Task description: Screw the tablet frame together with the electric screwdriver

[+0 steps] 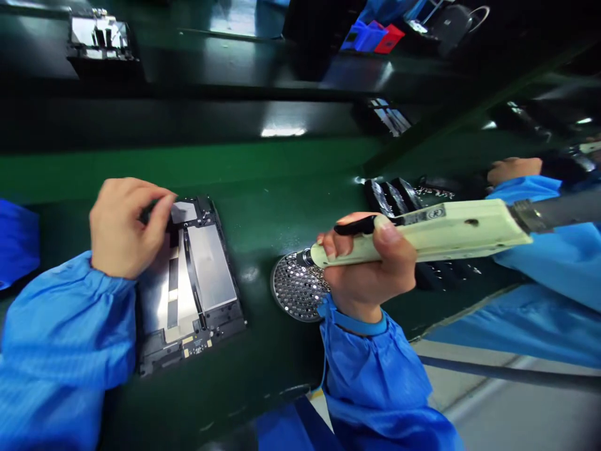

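Observation:
My right hand is wrapped round a cream-coloured electric screwdriver with a black lever. The screwdriver's tip points down at a round screw tray dotted with many small shiny screws; I cannot tell whether it touches one. To the left lies an opened tablet, its silvery battery panels and dark circuit boards facing up. Over its upper left corner, my left hand is closed with thumb and forefinger together. Whatever those fingers may hold is hidden.
A co-worker's hand and blue sleeve are at the right. Dark strips and loose screws lie behind the screwdriver. Another opened device sits on the raised level at the back, near blue and red bins.

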{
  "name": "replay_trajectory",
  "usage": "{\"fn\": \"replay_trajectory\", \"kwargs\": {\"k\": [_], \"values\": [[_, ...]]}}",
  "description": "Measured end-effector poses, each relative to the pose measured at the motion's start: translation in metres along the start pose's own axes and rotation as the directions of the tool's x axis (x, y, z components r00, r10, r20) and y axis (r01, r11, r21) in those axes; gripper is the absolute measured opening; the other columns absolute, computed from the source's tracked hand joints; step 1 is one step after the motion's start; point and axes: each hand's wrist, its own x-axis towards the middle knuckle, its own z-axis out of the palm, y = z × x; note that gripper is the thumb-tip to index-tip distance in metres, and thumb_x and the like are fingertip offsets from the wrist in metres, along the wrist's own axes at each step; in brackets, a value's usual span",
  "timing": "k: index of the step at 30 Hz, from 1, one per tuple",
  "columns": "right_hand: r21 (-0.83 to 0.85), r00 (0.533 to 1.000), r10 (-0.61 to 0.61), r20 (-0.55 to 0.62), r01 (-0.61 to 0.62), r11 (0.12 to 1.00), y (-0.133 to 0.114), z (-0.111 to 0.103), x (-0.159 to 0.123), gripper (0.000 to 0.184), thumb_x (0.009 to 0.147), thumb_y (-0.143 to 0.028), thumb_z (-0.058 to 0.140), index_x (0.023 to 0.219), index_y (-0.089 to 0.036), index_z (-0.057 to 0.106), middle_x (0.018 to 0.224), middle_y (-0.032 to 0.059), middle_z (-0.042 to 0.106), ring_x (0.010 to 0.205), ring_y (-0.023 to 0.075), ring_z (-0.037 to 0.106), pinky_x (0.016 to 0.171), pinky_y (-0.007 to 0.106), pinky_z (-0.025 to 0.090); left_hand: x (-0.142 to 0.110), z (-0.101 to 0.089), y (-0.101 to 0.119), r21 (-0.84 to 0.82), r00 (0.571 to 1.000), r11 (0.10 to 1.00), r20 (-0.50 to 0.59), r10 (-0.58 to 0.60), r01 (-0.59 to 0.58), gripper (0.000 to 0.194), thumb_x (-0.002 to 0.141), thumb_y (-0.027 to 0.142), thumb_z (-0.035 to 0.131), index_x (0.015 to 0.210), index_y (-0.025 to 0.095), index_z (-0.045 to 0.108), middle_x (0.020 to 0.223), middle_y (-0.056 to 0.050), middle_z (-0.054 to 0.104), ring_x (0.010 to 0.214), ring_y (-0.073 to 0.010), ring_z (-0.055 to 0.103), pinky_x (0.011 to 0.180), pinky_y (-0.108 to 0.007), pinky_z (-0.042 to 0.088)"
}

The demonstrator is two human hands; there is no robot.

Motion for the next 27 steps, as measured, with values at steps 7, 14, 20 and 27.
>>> {"fn": "replay_trajectory", "kwargs": {"k": [7, 14, 20, 27], "values": [[0.048, 0.999, 0.040, -0.003, -0.040, 0.998, 0.001, -0.002, 0.001, 0.033, 0.078, -0.050, 0.077, 0.074, -0.019, 0.066, 0.045, -0.0075, 0.042, 0.037, 0.0106, 0.042, 0.044, 0.026, 0.044, 0.009, 0.063, 0.114, -0.339, 0.672, 0.931, 0.659, 0.339, -0.138, 0.020, 0.093, 0.029, 0.078, 0.108, 0.017, 0.074, 0.100, -0.005, 0.071, 0.093, -0.0226, 0.066, 0.081, -0.033, 0.051], [0.086, 0.990, 0.097, -0.104, -0.088, 0.992, -0.001, 0.001, -0.001, 0.038, 0.070, -0.053, 0.085, 0.072, -0.021, 0.065, 0.045, -0.0079, 0.045, 0.039, 0.0129, 0.048, 0.044, 0.029, 0.047, -0.001, 0.090, 0.123, -0.262, 0.625, 0.939, 0.701, 0.344, -0.223, 0.014, 0.102, 0.022, 0.061, 0.100, 0.015, 0.073, 0.096, -0.006, 0.068, 0.095, -0.0250, 0.062, 0.082, -0.037, 0.049], [0.142, 0.972, 0.140, -0.188, -0.114, 0.983, -0.009, -0.003, 0.001, 0.047, 0.061, -0.057, 0.093, 0.074, -0.020, 0.066, 0.052, -0.0049, 0.054, 0.043, 0.0149, 0.052, 0.047, 0.033, 0.051, -0.007, 0.101, 0.117, -0.307, 0.763, 0.940, 0.569, 0.306, -0.148, 0.006, 0.093, 0.017, 0.074, 0.087, 0.017, 0.073, 0.090, -0.003, 0.063, 0.086, -0.0193, 0.060, 0.072, -0.030, 0.045], [0.113, 0.980, 0.082, -0.179, -0.062, 0.992, -0.006, -0.006, 0.000, 0.043, 0.069, -0.055, 0.092, 0.076, -0.021, 0.066, 0.059, -0.0021, 0.056, 0.043, 0.0156, 0.049, 0.041, 0.033, 0.045, -0.007, 0.092, 0.116, -0.243, 0.706, 0.925, 0.597, 0.381, -0.293, 0.011, 0.096, 0.025, 0.073, 0.088, 0.020, 0.078, 0.084, -0.003, 0.059, 0.083, -0.0186, 0.056, 0.066, -0.029, 0.042]]}}
